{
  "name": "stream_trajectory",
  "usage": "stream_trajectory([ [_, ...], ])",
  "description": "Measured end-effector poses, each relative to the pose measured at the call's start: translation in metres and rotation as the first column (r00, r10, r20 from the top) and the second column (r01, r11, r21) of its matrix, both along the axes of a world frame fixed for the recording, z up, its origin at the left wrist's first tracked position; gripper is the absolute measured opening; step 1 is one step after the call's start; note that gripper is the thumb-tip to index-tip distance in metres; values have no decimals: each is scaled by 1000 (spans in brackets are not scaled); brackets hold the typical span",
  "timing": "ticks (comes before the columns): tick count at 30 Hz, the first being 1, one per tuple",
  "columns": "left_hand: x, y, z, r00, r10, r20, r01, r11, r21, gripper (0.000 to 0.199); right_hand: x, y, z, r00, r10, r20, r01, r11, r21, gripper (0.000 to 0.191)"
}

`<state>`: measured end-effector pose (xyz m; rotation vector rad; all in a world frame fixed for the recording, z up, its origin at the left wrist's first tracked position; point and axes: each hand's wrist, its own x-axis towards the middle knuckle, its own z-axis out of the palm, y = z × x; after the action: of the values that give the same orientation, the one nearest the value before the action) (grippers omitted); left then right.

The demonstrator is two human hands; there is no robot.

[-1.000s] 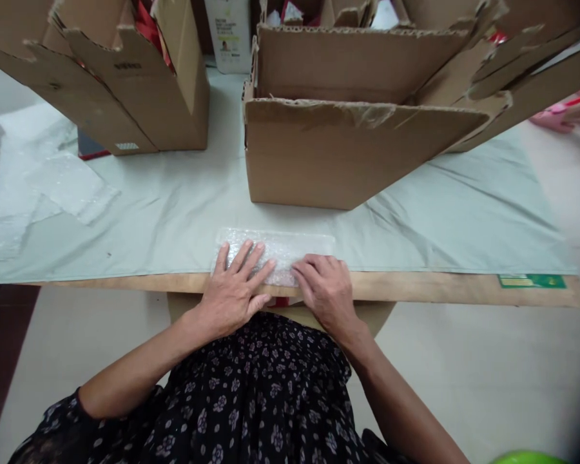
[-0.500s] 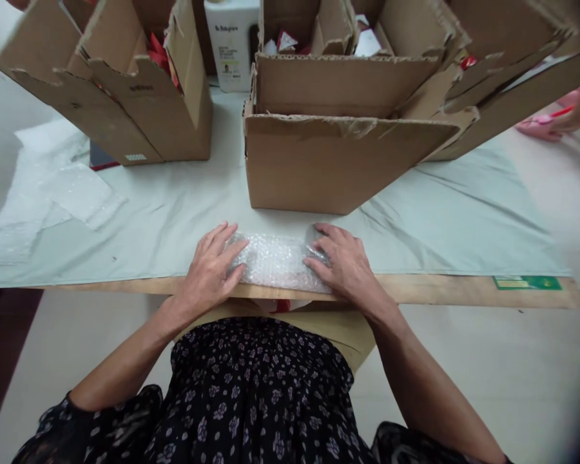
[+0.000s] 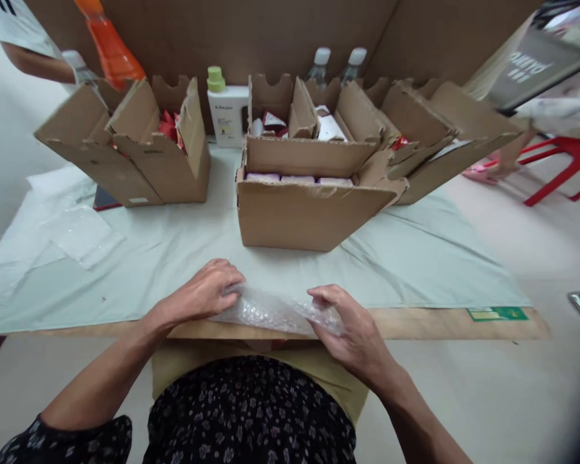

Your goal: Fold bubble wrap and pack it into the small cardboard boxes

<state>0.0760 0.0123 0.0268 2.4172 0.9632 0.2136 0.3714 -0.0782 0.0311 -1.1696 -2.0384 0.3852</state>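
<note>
A piece of clear bubble wrap (image 3: pixel 270 311) lies at the front edge of the cloth-covered table, bunched between my two hands. My left hand (image 3: pixel 211 290) has its fingers closed around the left end of the wrap. At the other end, my right hand (image 3: pixel 341 319) grips the wrap, with the thumb above and the fingers along its side. Whether anything is inside the wrap I cannot tell. Just beyond the hands stands an open cardboard box (image 3: pixel 285 216) with several purple-and-white packs showing inside.
More open cardboard boxes (image 3: pixel 159 171) stand left and right, some with red packets. Behind them are a white bottle (image 3: pixel 227 116) with a green cap, clear bottles and an orange bottle (image 3: pixel 111 51). Loose bubble wrap (image 3: pixel 84 232) lies left. A red stool (image 3: pixel 555 161) stands right.
My hands have gone from lying spread on the wrap to gripping its ends, and the wrap is now lifted and folded. The view has tilted up, showing more behind the boxes.
</note>
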Motion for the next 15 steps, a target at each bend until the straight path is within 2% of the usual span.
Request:
stream_trajectory([
  [3,-4,-7,6,991,38,131,-36,999,-13,18,8,1,-2,994,-84,-74,73,987,-144,36],
  [6,-10,-15,8,965,151,216,-132,986,-97,13,16,5,-7,976,-186,-111,143,938,-315,12],
  [7,-13,-17,8,954,205,217,-173,973,-154,12,18,6,-8,970,-209,-123,153,921,-360,6],
  [10,-20,-24,0,915,363,177,-299,903,-308,16,22,10,-17,954,-246,-170,153,889,-431,16],
  [13,-19,-30,-12,831,504,236,-416,844,-338,21,22,11,-29,944,-285,-166,189,880,-435,16],
  [15,-14,-34,-18,728,610,315,-506,787,-353,22,21,12,-34,927,-325,-185,219,872,-438,15],
])
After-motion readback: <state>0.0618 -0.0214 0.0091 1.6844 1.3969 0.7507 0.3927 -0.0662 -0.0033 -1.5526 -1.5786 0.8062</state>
